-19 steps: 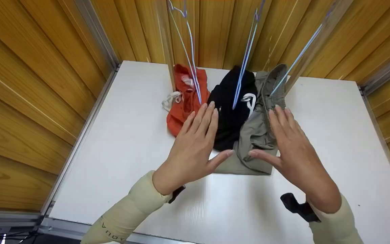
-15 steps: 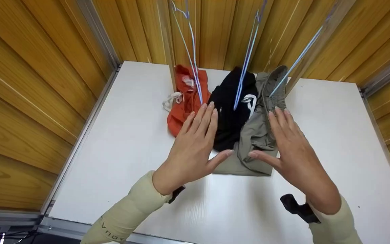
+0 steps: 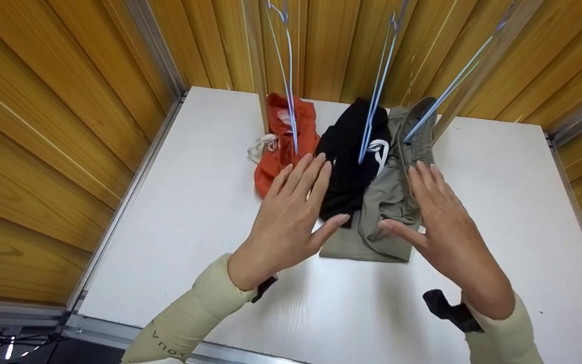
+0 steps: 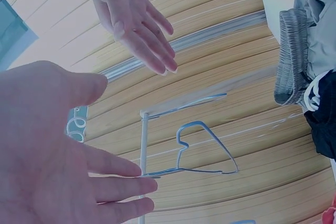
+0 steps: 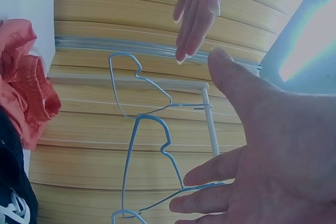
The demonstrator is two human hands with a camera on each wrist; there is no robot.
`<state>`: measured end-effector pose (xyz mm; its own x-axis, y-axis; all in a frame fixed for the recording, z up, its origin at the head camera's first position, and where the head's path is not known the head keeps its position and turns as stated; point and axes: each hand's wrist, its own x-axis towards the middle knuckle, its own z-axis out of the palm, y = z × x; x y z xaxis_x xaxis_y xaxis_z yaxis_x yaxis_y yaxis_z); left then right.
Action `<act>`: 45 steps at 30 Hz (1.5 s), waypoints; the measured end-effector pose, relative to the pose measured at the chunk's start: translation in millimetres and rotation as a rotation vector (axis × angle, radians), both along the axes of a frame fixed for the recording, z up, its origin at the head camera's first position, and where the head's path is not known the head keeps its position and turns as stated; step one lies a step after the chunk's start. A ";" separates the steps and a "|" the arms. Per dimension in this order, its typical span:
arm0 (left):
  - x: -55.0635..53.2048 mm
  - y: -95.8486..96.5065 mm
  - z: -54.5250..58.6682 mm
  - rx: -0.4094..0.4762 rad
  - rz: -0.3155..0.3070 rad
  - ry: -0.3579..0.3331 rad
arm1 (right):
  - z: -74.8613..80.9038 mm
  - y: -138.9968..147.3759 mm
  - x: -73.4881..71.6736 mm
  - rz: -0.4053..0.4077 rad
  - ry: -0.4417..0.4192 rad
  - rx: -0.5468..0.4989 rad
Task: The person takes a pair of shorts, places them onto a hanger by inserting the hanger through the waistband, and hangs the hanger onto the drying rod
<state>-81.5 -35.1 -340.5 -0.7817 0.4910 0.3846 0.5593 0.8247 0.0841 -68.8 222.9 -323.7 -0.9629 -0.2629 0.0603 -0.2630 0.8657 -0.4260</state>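
Note:
My left hand [image 3: 288, 222] is held in the air with its fingers straight and the thumb spread, in front of an orange garment [image 3: 306, 116] with a white drawstring. My right hand [image 3: 442, 217] is raised in the same way, in front of an olive-grey garment [image 3: 382, 194] with an elastic waistband. Between these lies a black garment [image 3: 346, 131] with a white drawstring. All three garments lie bunched side by side on the white table [image 3: 205, 167]. Neither hand holds anything. In both wrist views the palms and straight fingers stand apart from the clothes.
Blue wire hangers [image 4: 191, 124] hang from a rack above the clothes; its upright [image 5: 210, 124] shows in the right wrist view. Wooden posts [image 3: 256, 65] of the rack rise at the back. Wood-slat walls [image 3: 43, 126] enclose the table, with metal rails [image 3: 104, 237] along its sides.
The head view has turned slightly, so the table, clothes and hangers appear a little further right. Both hands keep the same pose, the right one appearing slightly further right.

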 end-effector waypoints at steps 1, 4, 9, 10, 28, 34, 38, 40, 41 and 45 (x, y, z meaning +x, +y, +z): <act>-0.4 0.3 -0.4 0.015 -0.002 0.019 | -0.6 0.5 -0.3 0.000 0.005 -0.003; -0.9 0.0 -2.7 0.065 -0.013 0.065 | -3.7 0.8 -1.6 0.007 0.031 -0.011; -0.8 -2.0 -8.4 0.135 -0.029 0.112 | -8.6 -0.1 -4.4 0.024 0.015 -0.047; -0.9 -2.2 -9.6 0.145 -0.029 0.117 | -9.5 -0.1 -5.2 0.026 0.004 -0.059; -15.2 -14.9 -33.5 0.251 0.023 -0.089 | -47.7 -8.3 -34.8 0.009 -0.137 -0.246; -34.4 -23.6 -52.9 0.332 0.095 -0.177 | -61.7 -17.1 -43.3 0.003 -0.157 -0.283; -47.9 -28.8 -65.1 0.384 0.132 -0.240 | -69.3 -25.0 -49.6 0.013 -0.148 -0.293; -54.5 -31.2 -70.2 0.407 0.157 -0.275 | -71.8 -29.6 -53.0 0.019 -0.151 -0.299; -57.5 -32.3 -72.2 0.417 0.169 -0.295 | -73.1 -31.8 -54.8 0.020 -0.154 -0.303; -68.9 -36.7 -80.0 0.462 0.217 -0.372 | -78.0 -40.7 -61.7 0.033 -0.160 -0.324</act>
<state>-150.4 -71.8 -420.5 -0.9671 0.1540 0.2025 0.2480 0.7482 0.6154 -130.5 182.2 -401.7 -0.9583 -0.2857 -0.0049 -0.1964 0.6711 -0.7149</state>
